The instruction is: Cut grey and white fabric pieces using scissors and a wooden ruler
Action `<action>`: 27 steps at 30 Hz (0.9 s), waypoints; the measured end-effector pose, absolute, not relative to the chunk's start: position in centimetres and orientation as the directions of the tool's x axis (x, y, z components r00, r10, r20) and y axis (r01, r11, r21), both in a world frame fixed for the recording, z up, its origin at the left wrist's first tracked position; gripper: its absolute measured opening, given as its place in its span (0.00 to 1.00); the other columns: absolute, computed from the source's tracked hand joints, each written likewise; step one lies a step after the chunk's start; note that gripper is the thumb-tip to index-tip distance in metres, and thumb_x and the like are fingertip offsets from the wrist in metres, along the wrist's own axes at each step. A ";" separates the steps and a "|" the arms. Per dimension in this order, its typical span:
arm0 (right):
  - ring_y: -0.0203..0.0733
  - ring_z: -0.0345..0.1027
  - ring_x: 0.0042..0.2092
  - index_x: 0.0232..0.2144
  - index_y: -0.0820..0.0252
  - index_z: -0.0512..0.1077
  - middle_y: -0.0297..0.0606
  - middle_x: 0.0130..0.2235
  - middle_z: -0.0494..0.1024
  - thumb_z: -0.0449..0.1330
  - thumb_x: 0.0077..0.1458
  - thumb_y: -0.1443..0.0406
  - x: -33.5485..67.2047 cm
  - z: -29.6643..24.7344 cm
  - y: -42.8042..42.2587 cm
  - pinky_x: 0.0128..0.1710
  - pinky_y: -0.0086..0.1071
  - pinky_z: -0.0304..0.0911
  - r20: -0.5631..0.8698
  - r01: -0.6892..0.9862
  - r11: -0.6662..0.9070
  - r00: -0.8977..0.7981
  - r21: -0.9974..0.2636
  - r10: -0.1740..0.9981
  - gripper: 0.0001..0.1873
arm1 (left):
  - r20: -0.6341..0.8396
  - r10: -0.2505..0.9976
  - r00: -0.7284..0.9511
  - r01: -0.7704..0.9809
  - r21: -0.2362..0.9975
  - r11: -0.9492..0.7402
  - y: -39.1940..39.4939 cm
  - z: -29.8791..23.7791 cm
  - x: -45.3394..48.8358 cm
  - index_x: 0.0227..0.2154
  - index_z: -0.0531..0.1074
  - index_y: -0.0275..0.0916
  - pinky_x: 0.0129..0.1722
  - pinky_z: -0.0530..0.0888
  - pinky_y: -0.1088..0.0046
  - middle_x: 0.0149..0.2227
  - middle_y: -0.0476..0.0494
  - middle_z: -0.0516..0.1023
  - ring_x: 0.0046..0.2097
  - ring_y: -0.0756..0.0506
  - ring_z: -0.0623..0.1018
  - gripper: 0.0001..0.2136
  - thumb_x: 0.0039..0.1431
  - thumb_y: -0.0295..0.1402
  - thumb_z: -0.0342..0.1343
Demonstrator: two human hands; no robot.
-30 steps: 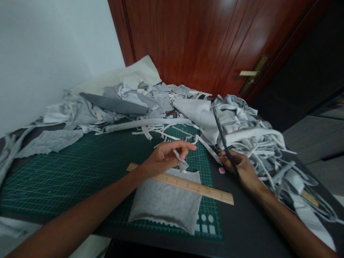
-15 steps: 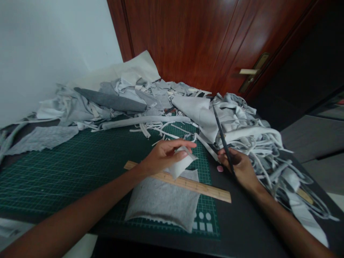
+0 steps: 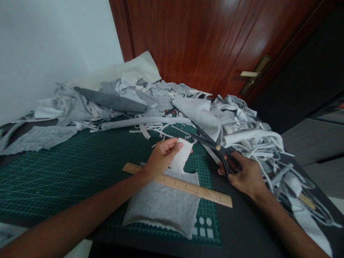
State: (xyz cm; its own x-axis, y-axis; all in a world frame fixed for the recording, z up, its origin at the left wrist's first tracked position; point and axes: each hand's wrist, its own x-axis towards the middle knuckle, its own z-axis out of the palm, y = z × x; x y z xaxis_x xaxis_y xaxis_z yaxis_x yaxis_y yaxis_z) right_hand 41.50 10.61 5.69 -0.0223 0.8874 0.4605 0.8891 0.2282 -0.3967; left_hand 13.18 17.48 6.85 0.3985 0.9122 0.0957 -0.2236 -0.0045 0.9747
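My left hand (image 3: 164, 154) pinches a small white piece of fabric (image 3: 181, 154) above the mat. Black scissors (image 3: 218, 147) are in my right hand (image 3: 245, 172), fingers through the handles; the blades are parted and point left toward the white piece, apart from it. Under my left hand a wooden ruler (image 3: 188, 186) lies slanted across a grey fabric piece (image 3: 161, 204). Whether the white piece joins the grey fabric beneath is hard to tell.
A green cutting mat (image 3: 80, 161) covers much of the dark table (image 3: 236, 222). Grey and white fabric scraps (image 3: 158, 93) are heaped along the back, and a tangle of fabric strips (image 3: 258, 143) lies at right. Behind stands a wooden door (image 3: 182, 43).
My right hand has turned the scissors from pointing away to pointing left, and their blades now show parted. My left hand has turned the white fabric so its face shows flatter.
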 end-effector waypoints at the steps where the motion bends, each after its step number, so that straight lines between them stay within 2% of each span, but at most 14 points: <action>1: 0.39 0.68 0.23 0.27 0.54 0.68 0.32 0.23 0.74 0.65 0.50 0.57 41.5 5.7 10.5 0.23 0.31 0.58 0.480 0.902 0.253 -0.058 -0.351 0.875 0.11 | 0.106 0.915 0.390 -0.220 0.975 -0.020 17.5 6.8 13.2 0.41 0.81 0.38 0.26 0.73 0.75 0.34 0.42 0.86 0.29 0.46 0.80 0.14 0.61 0.44 0.64; 5: 0.40 0.70 0.25 0.29 0.54 0.68 0.33 0.24 0.75 0.62 0.51 0.60 41.3 6.0 10.4 0.25 0.31 0.58 0.503 0.916 0.327 -0.174 -0.234 0.847 0.07 | 0.151 0.925 0.348 -0.237 0.969 -0.069 17.4 6.6 13.1 0.41 0.82 0.38 0.29 0.74 0.76 0.36 0.42 0.85 0.31 0.47 0.80 0.09 0.61 0.37 0.64; 9: 0.41 0.70 0.25 0.29 0.55 0.69 0.35 0.23 0.75 0.59 0.55 0.60 41.2 6.0 10.5 0.26 0.32 0.56 0.482 0.931 0.327 -0.216 -0.159 0.849 0.06 | 0.140 0.930 0.341 -0.241 0.969 -0.058 17.4 6.7 12.9 0.39 0.83 0.39 0.25 0.70 0.78 0.32 0.46 0.84 0.28 0.49 0.78 0.07 0.57 0.30 0.65; 18: 0.40 0.69 0.23 0.28 0.55 0.70 0.35 0.22 0.75 0.58 0.56 0.61 41.2 5.7 10.6 0.25 0.32 0.53 0.496 0.936 0.324 -0.217 -0.138 0.840 0.06 | 0.201 0.908 0.367 -0.217 0.968 -0.126 17.4 7.0 12.9 0.41 0.83 0.41 0.30 0.74 0.75 0.31 0.44 0.84 0.36 0.43 0.82 0.08 0.60 0.34 0.63; 23: 0.42 0.71 0.25 0.30 0.56 0.71 0.36 0.23 0.76 0.57 0.57 0.60 41.2 5.7 10.6 0.26 0.32 0.55 0.477 0.942 0.306 -0.209 -0.134 0.854 0.07 | 0.207 0.894 0.398 -0.222 0.967 -0.126 17.4 6.9 13.0 0.41 0.82 0.40 0.31 0.76 0.73 0.31 0.43 0.84 0.32 0.45 0.82 0.08 0.61 0.34 0.62; 27: 0.42 0.72 0.26 0.31 0.56 0.71 0.36 0.24 0.77 0.59 0.57 0.59 41.2 5.7 10.5 0.26 0.32 0.56 0.471 0.942 0.305 -0.207 -0.143 0.858 0.07 | 0.164 0.895 0.415 -0.232 0.970 -0.070 17.4 6.9 13.1 0.41 0.82 0.39 0.26 0.75 0.74 0.32 0.43 0.85 0.30 0.44 0.82 0.09 0.60 0.35 0.63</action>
